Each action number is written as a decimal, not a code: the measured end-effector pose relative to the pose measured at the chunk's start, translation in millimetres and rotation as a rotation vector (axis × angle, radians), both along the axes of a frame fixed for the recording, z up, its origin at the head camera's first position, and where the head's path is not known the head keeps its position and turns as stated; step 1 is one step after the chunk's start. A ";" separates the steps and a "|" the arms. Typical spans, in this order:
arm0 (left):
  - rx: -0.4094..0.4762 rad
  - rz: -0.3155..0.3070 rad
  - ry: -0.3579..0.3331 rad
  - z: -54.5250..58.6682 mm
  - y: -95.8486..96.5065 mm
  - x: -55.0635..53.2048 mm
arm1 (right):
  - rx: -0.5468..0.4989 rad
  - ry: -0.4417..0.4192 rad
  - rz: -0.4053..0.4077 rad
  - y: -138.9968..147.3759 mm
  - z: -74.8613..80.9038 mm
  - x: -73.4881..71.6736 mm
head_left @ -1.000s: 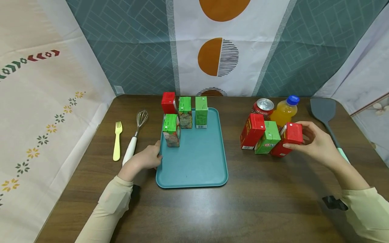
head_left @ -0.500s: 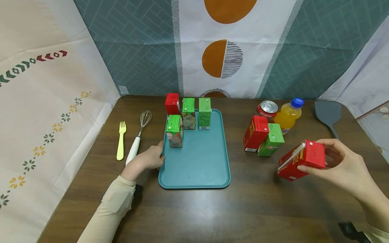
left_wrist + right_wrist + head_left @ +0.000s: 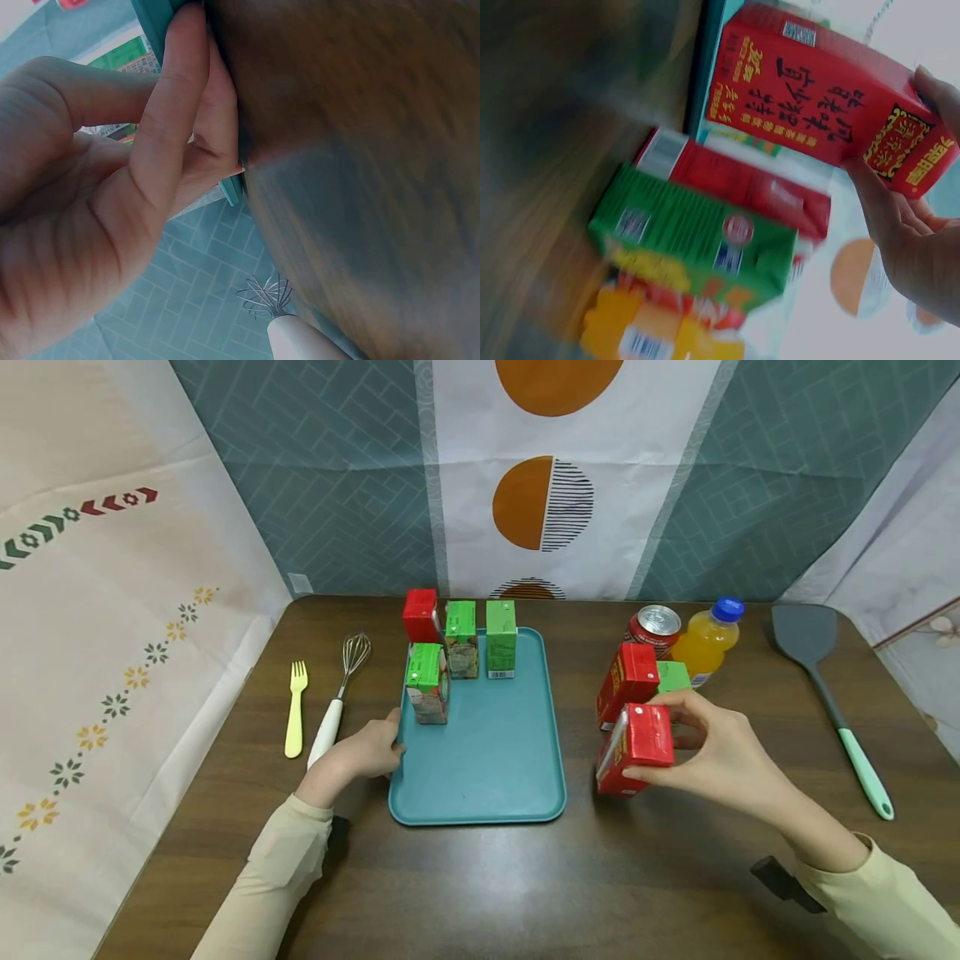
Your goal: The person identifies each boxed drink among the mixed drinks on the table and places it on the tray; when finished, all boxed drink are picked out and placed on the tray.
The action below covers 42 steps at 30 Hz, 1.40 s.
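Note:
My right hand (image 3: 716, 747) grips a red drink carton (image 3: 637, 747), thumb on the near side and fingers on the far side. In the right wrist view this red carton (image 3: 817, 105) is tilted, above the tabletop. Behind it stand a second red carton (image 3: 628, 681) and a green carton (image 3: 673, 675), partly hidden by my hand. My left hand (image 3: 363, 752) holds the left rim of a teal tray (image 3: 487, 760), fingers curled at its edge in the left wrist view. Several cartons stand toward the tray's back left: green cartons (image 3: 501, 639) and a red one (image 3: 422, 616) at the corner.
A red soda can (image 3: 654, 628) and an orange drink bottle (image 3: 705, 642) stand behind the right cartons. A spatula (image 3: 825, 685) lies at the far right. Left of the tray lie a whisk (image 3: 330, 722) and a yellow fork (image 3: 296, 710). Fabric hangs behind the table (image 3: 510, 893).
My right hand has lifted the red carton from beside the green one, drawn it toward the front right, then carried it left toward the tray. My left hand stays at the tray rim.

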<state>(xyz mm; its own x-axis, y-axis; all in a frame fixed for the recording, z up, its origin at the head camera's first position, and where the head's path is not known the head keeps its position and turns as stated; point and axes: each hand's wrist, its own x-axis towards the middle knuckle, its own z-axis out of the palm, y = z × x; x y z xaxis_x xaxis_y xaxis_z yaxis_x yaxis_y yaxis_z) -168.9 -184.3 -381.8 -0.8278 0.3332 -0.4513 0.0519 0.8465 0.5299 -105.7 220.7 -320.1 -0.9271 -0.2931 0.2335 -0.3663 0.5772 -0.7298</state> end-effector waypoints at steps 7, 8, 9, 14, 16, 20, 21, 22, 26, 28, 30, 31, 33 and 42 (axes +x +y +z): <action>-0.006 -0.001 0.006 -2.0 -1.0 0.5 | -0.053 -0.002 0.056 -33.0 -5.0 -26.9; -0.005 0.000 0.004 -2.0 -0.9 0.3 | -0.068 -0.008 0.065 -37.0 -6.6 -30.3; -0.001 -0.001 0.002 -1.7 -0.6 0.2 | -0.081 -0.018 0.073 -40.9 -8.5 -33.8; 0.000 0.009 -0.005 -2.0 -0.3 -0.1 | -0.151 -0.082 0.123 -62.3 -18.5 -49.9; -0.001 0.007 -0.008 -2.6 -0.7 0.0 | -0.162 -0.091 0.142 -71.7 -21.6 -55.7; -0.001 0.000 -0.011 -3.4 -1.1 -0.4 | -0.138 -0.067 0.156 -91.3 -24.1 -67.4; 0.000 -0.001 -0.009 -3.3 -1.1 -0.7 | -0.127 -0.056 0.154 -96.2 -24.1 -70.9; -0.002 -0.002 -0.007 -3.2 -1.1 -0.8 | -0.115 -0.046 0.152 -101.1 -24.1 -74.3; -0.001 -0.004 0.003 -2.2 -0.7 -1.3 | -0.080 -0.032 0.149 -119.6 -24.4 -87.2; 0.002 -0.003 -0.001 -1.9 -0.2 -1.4 | -0.070 -0.044 0.149 -127.8 -24.6 -92.0; 0.005 -0.002 -0.003 -1.7 0.7 -1.8 | -0.071 -0.060 0.150 -135.3 -24.4 -96.6; 0.006 -0.004 -0.003 -1.5 1.0 -1.8 | -0.075 -0.069 0.152 -138.8 -24.3 -99.0; 0.004 -0.004 -0.003 -0.9 1.7 -2.0 | -0.069 -0.082 0.148 -144.9 -24.7 -104.4; 0.006 -0.006 -0.008 -0.1 0.4 -2.8 | -0.023 -0.083 0.164 -161.5 -28.6 -122.4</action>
